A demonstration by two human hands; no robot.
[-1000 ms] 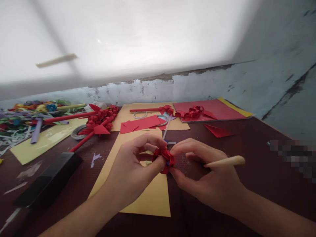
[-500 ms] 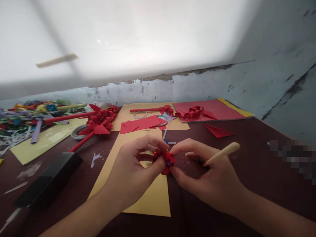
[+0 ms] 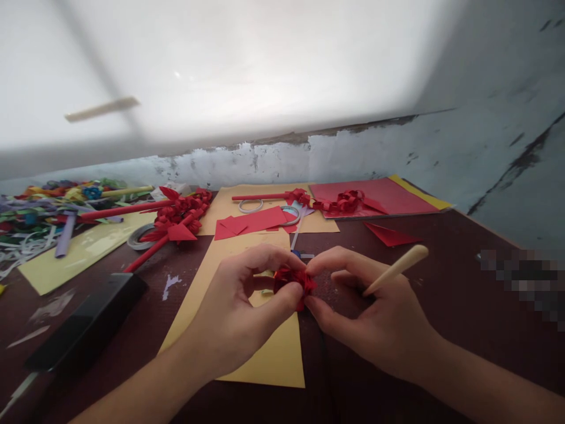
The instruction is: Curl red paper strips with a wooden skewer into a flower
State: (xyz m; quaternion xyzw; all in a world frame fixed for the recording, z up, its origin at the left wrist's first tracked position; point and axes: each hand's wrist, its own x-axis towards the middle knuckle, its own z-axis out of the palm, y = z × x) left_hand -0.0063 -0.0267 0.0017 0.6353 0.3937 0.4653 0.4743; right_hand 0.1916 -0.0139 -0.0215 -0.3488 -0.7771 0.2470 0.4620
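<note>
Between my two hands is a small red folded-paper flower (image 3: 289, 280), held above the yellow paper sheet (image 3: 269, 359). My left hand (image 3: 247, 300) grips it from the left, with the thumb across its front and the fingers behind. From the right, the thumb and index finger of my right hand (image 3: 371, 312) close on its edge. A cream-coloured tapered stick (image 3: 399, 268) is also tucked in my right hand, its thick end pointing up and right. Fingers cover much of the flower.
Red paper flowers on stems (image 3: 180, 215) lie at the left, near a tape roll (image 3: 140, 235) and a black box-like object (image 3: 88, 318). Colourful paper strips (image 3: 39, 218) are heaped far left. Red paper pieces (image 3: 251, 222) and a red sheet (image 3: 379, 197) lie at the back.
My left thumb has slid a little to the right and up across the red flower, which has turned slightly. My right hand has barely moved.
</note>
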